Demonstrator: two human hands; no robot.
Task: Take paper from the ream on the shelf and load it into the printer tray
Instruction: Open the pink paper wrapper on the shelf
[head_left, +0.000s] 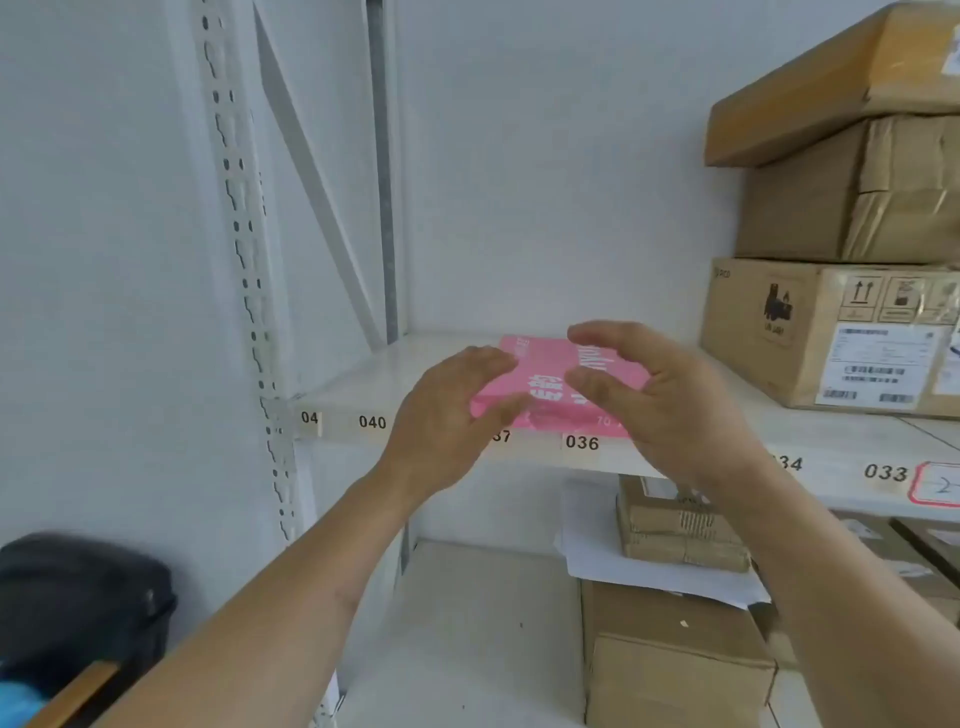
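A: Head view. Up front, pink ream (550, 384) lying flat on the white shelf (363, 379), near the front edge, above the labels 037 and 036.

B: Left hand (447, 415)?

A: Raised at the ream's left side, fingers (483, 358) spread and loose, gripping nothing. Touching the wrapper or just short of it: cannot tell, some blur there.

B: And the right hand (660, 395)?

A: Over the ream's right half, fingers (602, 332) curved, thumb below, a clear gap between them. Unclenched too, nothing held. Contact with the ream not clear either.

B: Around it?

A: Stacked cardboard boxes (841, 208) on the same shelf, well right of the ream; lowest one bearing a barcode label. Slotted white upright (244, 260) on the left. Below, on the lower shelf, more brown boxes (675, 649) with loose white sheets (597, 561) between them. Bottom left corner, a dark bag-like shape (83, 597), blurred, hard to name.

B: Printer tray?

A: Nowhere in this view.
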